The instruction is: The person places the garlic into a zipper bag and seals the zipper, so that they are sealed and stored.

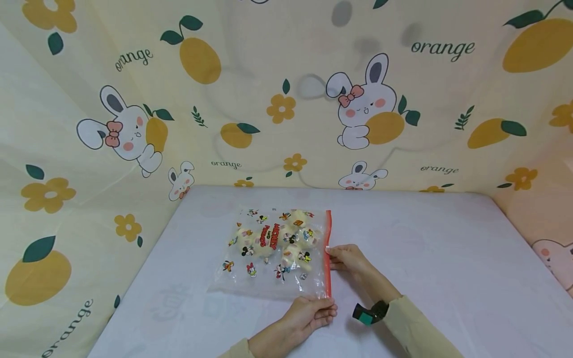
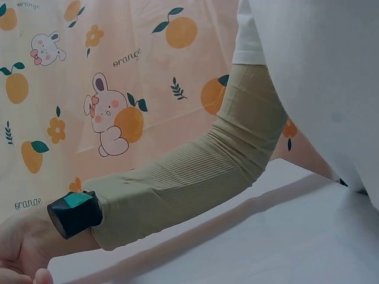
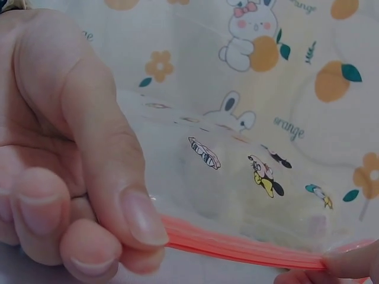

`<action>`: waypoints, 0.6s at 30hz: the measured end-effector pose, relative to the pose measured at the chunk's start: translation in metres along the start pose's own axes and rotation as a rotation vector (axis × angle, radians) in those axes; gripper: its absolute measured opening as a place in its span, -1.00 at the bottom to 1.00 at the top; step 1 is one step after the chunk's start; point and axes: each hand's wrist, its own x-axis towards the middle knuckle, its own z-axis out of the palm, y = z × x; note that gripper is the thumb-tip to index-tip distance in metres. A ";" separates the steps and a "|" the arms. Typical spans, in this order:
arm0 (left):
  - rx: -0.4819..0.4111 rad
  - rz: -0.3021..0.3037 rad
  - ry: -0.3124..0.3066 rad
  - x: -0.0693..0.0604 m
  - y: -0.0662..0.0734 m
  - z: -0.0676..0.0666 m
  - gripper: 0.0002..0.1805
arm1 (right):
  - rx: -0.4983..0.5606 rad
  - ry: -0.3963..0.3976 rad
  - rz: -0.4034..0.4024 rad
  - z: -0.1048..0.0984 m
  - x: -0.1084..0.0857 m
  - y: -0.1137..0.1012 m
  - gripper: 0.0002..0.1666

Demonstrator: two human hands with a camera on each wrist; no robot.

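A clear zip bag [image 1: 268,278] printed with small cartoon characters lies flat on the table. Several cream-coloured lumpy things [image 1: 297,253] show through it; their kind is unclear. Its red zip strip [image 1: 329,278] runs along the right side. At the near end of that strip, my left hand [image 1: 309,318] pinches the corner between thumb and finger. My right hand [image 1: 351,258] pinches the strip farther up, at a small white spot. In the right wrist view the left thumb [image 3: 118,171] presses one strip end, while right fingertips [image 3: 349,263] hold the other.
The white-covered table [image 1: 429,248] ends against a cream printed curtain [image 1: 313,64] at the back and sides. A black band with a green patch [image 1: 370,314] sits on my right wrist. The left wrist view mainly shows the right sleeve [image 2: 177,189].
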 end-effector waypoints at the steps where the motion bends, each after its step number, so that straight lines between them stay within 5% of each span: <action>1: 0.000 0.002 0.000 0.000 0.000 0.000 -0.72 | 0.006 0.005 0.005 0.000 0.000 0.000 -0.67; 18: 0.013 -0.040 -0.001 0.000 0.003 -0.001 -0.72 | 0.038 0.061 0.018 0.002 0.009 -0.002 -0.55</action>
